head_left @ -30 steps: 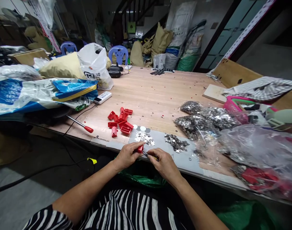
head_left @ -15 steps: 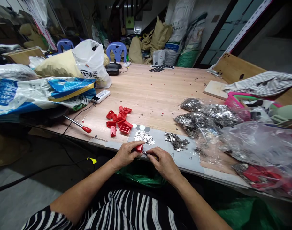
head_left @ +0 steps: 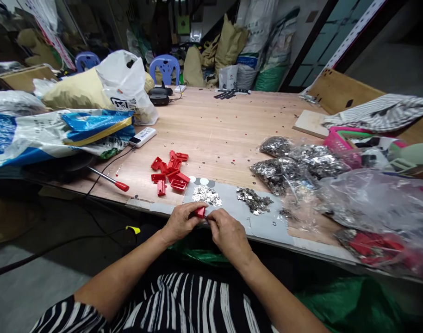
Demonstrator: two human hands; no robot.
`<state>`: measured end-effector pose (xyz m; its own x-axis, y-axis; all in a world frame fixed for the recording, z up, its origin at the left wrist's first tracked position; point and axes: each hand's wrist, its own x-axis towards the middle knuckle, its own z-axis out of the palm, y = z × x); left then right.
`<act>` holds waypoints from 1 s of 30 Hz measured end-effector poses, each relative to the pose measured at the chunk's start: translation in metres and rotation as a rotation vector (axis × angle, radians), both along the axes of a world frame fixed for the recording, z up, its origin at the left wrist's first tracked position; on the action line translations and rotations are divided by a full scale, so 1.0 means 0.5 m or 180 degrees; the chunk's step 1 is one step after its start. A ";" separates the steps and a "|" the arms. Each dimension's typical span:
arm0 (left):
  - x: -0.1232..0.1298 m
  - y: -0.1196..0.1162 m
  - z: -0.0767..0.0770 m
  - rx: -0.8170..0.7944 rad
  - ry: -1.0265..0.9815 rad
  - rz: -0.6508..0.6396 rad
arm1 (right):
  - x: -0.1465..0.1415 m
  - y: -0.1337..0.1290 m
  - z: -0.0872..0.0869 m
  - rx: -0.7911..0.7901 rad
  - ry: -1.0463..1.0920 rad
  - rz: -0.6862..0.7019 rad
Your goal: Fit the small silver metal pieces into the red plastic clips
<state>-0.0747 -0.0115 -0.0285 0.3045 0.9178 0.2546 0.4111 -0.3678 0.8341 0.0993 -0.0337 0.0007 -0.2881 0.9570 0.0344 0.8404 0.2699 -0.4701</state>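
My left hand (head_left: 182, 221) is closed on a small red plastic part (head_left: 200, 212) at the table's front edge. My right hand (head_left: 229, 233) pinches a thin metal tool (head_left: 207, 218), mostly hidden by the fingers, and its tip meets the right side of that part. Several more red parts (head_left: 171, 172) lie in a heap beyond my left hand. Just past my hands, a pile of bright silver pieces (head_left: 207, 195) rests on a grey sheet (head_left: 237, 217). To its right is a pile of darker metal pieces (head_left: 255, 201).
Plastic bags of metal pieces (head_left: 284, 171) cover the right side, near a pink basket (head_left: 337, 141). A red-tipped lever (head_left: 121, 186) juts out at left, below a white device (head_left: 144, 137) and large bags (head_left: 93, 90). A green bag (head_left: 353, 300) hangs below the right edge.
My right hand has moved slightly left, closer to my left hand, and its fingers now cover more of the tool. The whole view has shifted a little.
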 end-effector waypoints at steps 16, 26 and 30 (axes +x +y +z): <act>0.015 -0.048 0.054 -0.1192 -0.1898 0.0010 | 0.073 -0.026 0.022 -0.0756 0.1559 0.0433; 0.029 -0.061 0.069 -0.2720 -0.3905 -0.0085 | 0.045 -0.021 0.052 -0.0704 0.1685 0.0752; 0.033 -0.062 0.062 -0.3048 -0.4283 -0.0029 | 0.042 -0.013 0.053 -0.0572 0.1609 0.0681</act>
<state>-0.0581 -0.0426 0.0023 0.3538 0.8865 -0.2981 -0.7480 0.4596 0.4789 0.1202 -0.0405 0.0273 -0.4658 0.8828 0.0604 0.4349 0.2879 -0.8532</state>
